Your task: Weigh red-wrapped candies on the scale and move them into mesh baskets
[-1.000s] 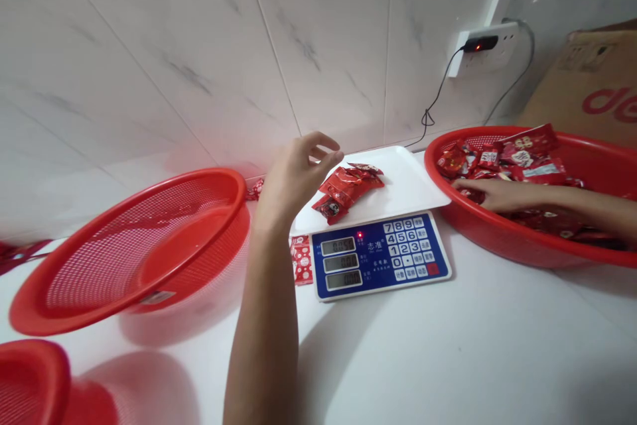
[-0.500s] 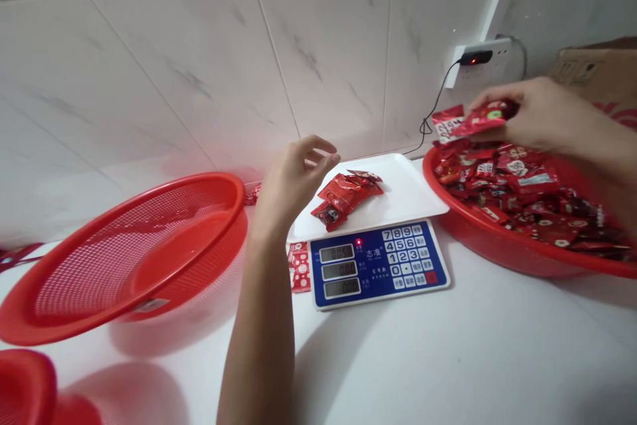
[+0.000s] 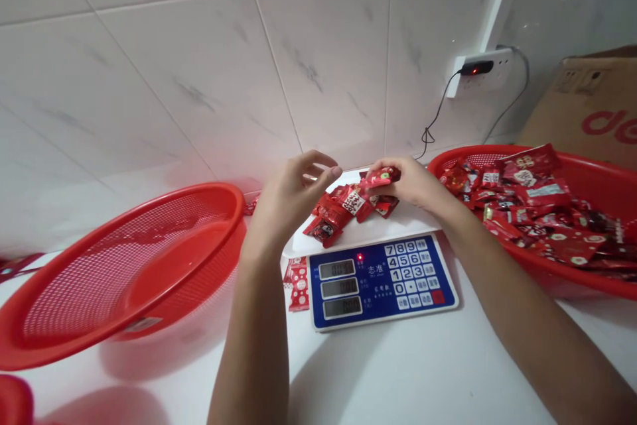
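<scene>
While the right hand [image 3: 412, 183] clamps red wrapped snack packets [image 3: 383, 176] between thumb and fingers over the electronic pricing scale [image 3: 381, 282], the left hand [image 3: 286, 203] hovers at the scale's left, its thumb and fingers apart. More red packets [image 3: 326, 223] lie on the scale's white tray [image 3: 393, 229]. Right of the scale stands a filled red basket [image 3: 592, 284], partly blocked by the right forearm; left, a red colander [image 3: 182, 249]. A white-dotted packet [image 3: 299, 289] sits against the scale's left edge; a cardboard box [image 3: 562, 100] stands beyond it, rightward.
</scene>
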Demonstrator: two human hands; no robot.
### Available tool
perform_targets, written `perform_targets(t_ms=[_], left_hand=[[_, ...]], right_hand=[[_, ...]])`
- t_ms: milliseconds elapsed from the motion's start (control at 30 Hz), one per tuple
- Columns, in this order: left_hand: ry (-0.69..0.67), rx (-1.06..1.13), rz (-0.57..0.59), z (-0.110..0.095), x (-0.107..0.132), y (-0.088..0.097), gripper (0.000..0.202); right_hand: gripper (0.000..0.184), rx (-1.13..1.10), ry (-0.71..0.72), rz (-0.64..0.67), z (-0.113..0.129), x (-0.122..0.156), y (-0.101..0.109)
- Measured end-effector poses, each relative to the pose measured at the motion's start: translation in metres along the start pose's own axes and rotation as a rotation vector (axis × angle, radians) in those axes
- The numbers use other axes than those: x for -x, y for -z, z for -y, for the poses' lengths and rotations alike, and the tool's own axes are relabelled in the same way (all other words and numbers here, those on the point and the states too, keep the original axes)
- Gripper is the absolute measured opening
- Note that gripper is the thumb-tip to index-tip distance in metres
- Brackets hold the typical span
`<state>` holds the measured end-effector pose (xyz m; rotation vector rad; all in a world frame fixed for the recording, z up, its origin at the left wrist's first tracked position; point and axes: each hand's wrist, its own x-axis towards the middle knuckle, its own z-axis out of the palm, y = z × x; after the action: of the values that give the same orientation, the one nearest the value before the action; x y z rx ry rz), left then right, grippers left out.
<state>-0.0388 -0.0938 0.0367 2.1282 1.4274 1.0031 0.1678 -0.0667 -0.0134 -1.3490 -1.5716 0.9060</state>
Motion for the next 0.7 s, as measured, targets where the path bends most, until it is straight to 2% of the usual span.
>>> perform_targets(t_ms=[100,267,333,500,700], left_hand=[[0.002,-0.023,-0.006,-0.001,0.0,-0.003,0.016],[-0.005,-0.022,-0.056,-0.002,0.001,-0.004,0.017],[-0.002,-0.016,-0.075,-0.004,0.003,-0.003,0.016],[-0.005,0.003,-0.074,-0.011,0.007,0.0,0.016],[-0.029,-0.01,-0.084,-0.01,0.009,0.001,0.017]], right_hand=[[0.018,0.022,0.08,-0.132,0.001,0.001,0.006],[0.022,-0.146,0.284,-0.347,0.009,0.009,0.019],[0.02,-0.142,0.35,-0.412,0.017,0.018,0.024],[0.025,-0.011,0.434,-0.433,0.032,0.038,0.031],[0.021,-0.003,0.427,-0.407,0.029,0.035,0.028]])
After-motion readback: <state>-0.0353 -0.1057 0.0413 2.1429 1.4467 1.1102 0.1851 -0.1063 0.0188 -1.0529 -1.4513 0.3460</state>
